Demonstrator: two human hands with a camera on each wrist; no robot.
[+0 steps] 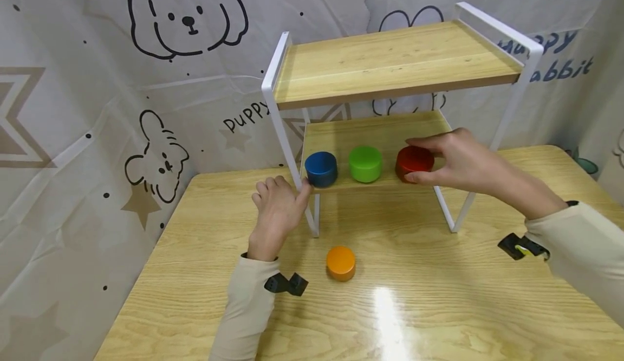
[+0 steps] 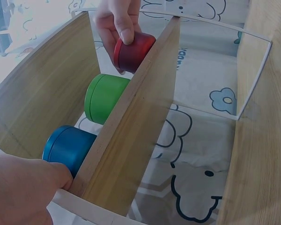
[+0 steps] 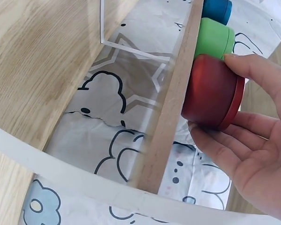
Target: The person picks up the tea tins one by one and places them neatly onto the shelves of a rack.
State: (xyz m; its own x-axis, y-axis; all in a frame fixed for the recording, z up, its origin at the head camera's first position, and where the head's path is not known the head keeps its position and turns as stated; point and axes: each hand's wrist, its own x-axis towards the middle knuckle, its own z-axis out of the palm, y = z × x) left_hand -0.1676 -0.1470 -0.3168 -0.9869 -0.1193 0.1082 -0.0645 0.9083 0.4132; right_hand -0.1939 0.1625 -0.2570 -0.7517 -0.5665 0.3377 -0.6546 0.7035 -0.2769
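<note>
On the middle board of a two-tier shelf rack (image 1: 361,187) stand three round lidded tins in a row. The blue tin (image 1: 321,169) is at the left, the green tin (image 1: 365,164) in the middle and the red tin (image 1: 408,158) at the right. My right hand (image 1: 468,160) grips the red tin, thumb on its near side and fingers round the far side; in the right wrist view, the tin's base (image 3: 203,96) is close to the board edge. My left hand (image 1: 280,206) holds the rack's left front post, thumb at the board corner beside the blue tin (image 2: 70,147).
An orange tin (image 1: 340,263) sits on the wooden table (image 1: 195,296) in front of the rack. Above the row is the top board (image 1: 390,60), between white metal side frames (image 1: 509,95). A printed cloth (image 1: 195,90) hangs behind.
</note>
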